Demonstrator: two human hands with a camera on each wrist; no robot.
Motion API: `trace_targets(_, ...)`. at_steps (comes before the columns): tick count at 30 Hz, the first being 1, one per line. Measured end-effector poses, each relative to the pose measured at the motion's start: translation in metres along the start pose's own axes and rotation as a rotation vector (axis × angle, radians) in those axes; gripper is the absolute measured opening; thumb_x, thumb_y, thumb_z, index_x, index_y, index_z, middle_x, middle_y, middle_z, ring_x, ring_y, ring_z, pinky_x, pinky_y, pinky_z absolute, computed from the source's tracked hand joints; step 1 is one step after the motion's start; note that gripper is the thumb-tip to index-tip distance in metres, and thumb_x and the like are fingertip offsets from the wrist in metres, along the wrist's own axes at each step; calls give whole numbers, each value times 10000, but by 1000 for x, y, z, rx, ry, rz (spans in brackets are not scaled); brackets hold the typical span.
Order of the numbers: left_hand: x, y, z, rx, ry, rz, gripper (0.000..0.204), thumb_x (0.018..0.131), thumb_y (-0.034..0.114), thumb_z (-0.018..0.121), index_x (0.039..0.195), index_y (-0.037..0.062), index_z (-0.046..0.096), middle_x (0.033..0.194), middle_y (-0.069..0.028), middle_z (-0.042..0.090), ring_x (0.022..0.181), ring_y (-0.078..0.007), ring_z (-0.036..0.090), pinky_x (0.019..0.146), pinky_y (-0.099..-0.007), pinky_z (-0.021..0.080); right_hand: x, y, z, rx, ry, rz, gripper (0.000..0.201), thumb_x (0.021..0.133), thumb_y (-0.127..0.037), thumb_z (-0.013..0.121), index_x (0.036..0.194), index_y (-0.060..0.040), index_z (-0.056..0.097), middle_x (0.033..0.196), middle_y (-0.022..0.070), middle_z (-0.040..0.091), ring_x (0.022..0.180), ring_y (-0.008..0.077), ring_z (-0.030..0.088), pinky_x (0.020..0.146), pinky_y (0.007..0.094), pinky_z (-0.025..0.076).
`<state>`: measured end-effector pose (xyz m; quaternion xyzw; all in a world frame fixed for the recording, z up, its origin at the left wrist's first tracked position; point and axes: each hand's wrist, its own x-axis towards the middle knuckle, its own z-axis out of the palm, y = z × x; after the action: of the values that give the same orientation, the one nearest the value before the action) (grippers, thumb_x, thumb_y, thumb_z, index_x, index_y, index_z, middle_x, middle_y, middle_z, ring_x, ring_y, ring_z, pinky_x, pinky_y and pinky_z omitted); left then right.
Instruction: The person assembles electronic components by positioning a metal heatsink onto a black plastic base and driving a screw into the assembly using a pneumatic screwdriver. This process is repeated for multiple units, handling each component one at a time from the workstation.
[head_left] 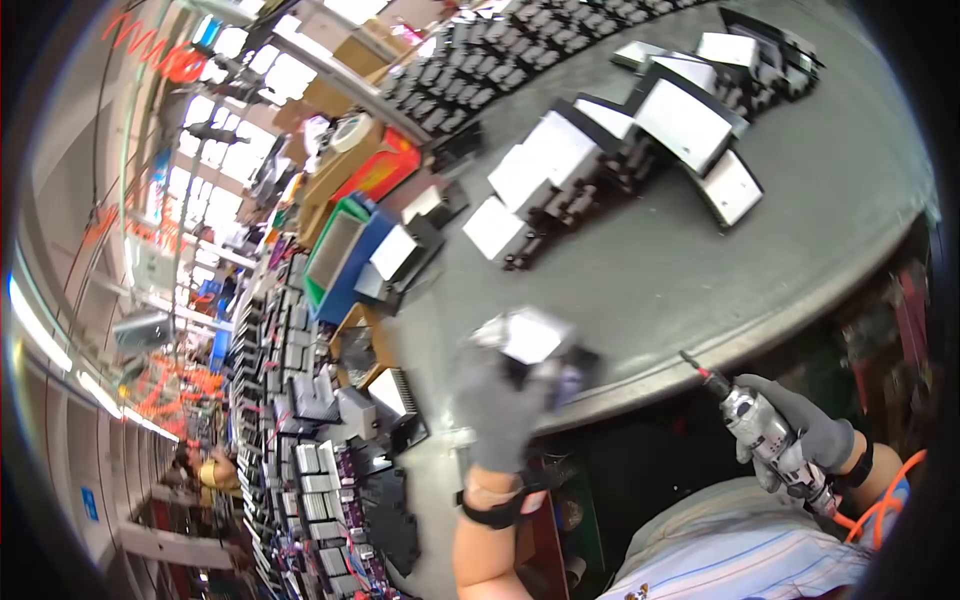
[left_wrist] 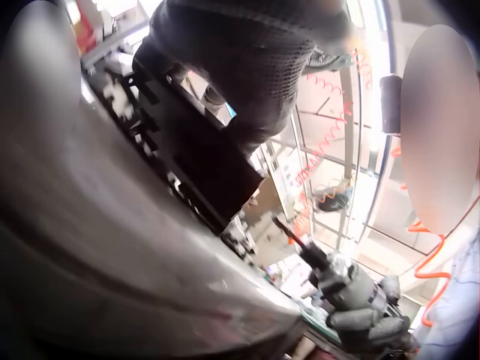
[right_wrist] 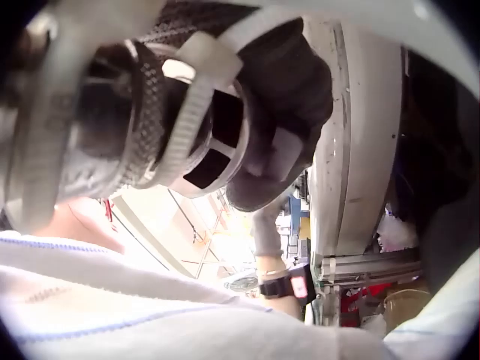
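My left hand (head_left: 498,405), in a grey glove, grips a part (head_left: 533,337) with a white face and a black body near the table's front edge. Motion blurs both in the head view. The left wrist view has the part's dark side (left_wrist: 196,161) facing the camera, with gloved fingers curled over its top. Beyond the table edge, in front of the body, my gloved right hand (head_left: 815,428) is wrapped round a silver power screwdriver (head_left: 757,425). Its thin bit points up and left toward the table. Close up in the right wrist view are the screwdriver's ringed body and a dark gloved thumb (right_wrist: 285,127).
Several similar white-and-black parts (head_left: 560,150) stand in a row on the grey table (head_left: 640,290), with many more packed at the back. Left are a blue bin (head_left: 360,250), a small cardboard box (head_left: 362,345) and stacked parts. An orange hose (head_left: 885,495) trails from the screwdriver.
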<state>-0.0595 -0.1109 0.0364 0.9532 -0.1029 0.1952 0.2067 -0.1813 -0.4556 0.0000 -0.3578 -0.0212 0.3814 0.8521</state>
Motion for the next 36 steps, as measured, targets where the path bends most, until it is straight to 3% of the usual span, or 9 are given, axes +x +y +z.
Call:
trace_targets(3, -16, -72, -63, -384, 206, -377, 602, 705, 112, 749, 1256, -7, 537, 1222, -141, 557, 1097, -228, 553, 967, -339, 439, 17, -3, -3, -40, 30, -6, 1056, 658, -65, 737, 1485, -92, 80, 1130, 190, 516, 811, 245, 647, 651, 353, 573)
trace_targets(5, -35, -131, -112, 58, 494, -164, 566, 750, 65, 719, 1280, -1, 530, 1158, -125, 573, 1039, -239, 558, 901, -356, 467, 30, -5, -6, -100, -11, 28, 1027, 672, -114, 734, 1481, -77, 102, 1128, 180, 513, 831, 224, 634, 677, 345, 571)
trace_targets(9, -64, -213, -161, 178, 321, -472, 497, 816, 15, 647, 1296, 1, 515, 1174, -144, 567, 1056, -257, 549, 961, -337, 419, 50, -8, 3, -134, -93, 51, 1000, 704, -164, 697, 1488, -71, 85, 1074, 158, 514, 840, 199, 623, 683, 328, 555)
trace_targets(11, -55, -189, -141, 652, 282, -329, 401, 836, 26, 613, 1235, 37, 581, 1194, -151, 572, 1075, -233, 546, 958, -353, 432, 54, -8, 2, -146, -94, 103, 1018, 694, -178, 707, 1489, -78, 78, 1067, 159, 515, 801, 189, 626, 683, 318, 552)
trace_targets(15, -13, -77, -58, -155, 61, -269, 300, 791, 47, 663, 1085, -9, 663, 977, -101, 684, 902, -171, 634, 825, -281, 495, 62, -10, 8, -199, -121, 159, 1026, 684, -174, 700, 1491, -95, 72, 1060, 155, 515, 754, 182, 626, 696, 310, 546)
trace_targets(21, 13, -35, 12, -382, -133, -384, 252, 730, 90, 749, 963, 6, 703, 839, -78, 703, 705, -125, 654, 646, -249, 525, 60, -8, 13, -118, -129, 137, 975, 682, -117, 641, 1488, -80, 93, 1077, 116, 465, 931, 157, 530, 667, 279, 508)
trace_targets(29, 9, -41, 30, 280, 0, 66, 152, 801, 153, 688, 847, 13, 650, 752, -122, 654, 677, -198, 633, 620, -320, 479, 61, -1, 3, -106, -220, 91, 998, 649, -135, 604, 1494, -97, 75, 1063, 106, 432, 899, 150, 513, 656, 275, 518)
trace_targets(32, 13, -30, 19, -94, -168, -403, 137, 842, 147, 659, 877, 20, 624, 800, -103, 657, 732, -156, 628, 656, -267, 478, 55, -2, -2, -96, -213, 144, 1001, 635, -102, 576, 1502, -144, 77, 988, 115, 459, 758, 159, 558, 645, 286, 529)
trace_targets(36, 7, -10, 14, -720, 20, -410, 189, 860, 133, 651, 982, -3, 601, 852, -77, 653, 741, -144, 610, 699, -251, 493, 56, -4, 3, -96, -192, 104, 999, 626, -84, 567, 1501, -129, 87, 1000, 106, 457, 798, 153, 527, 648, 278, 513)
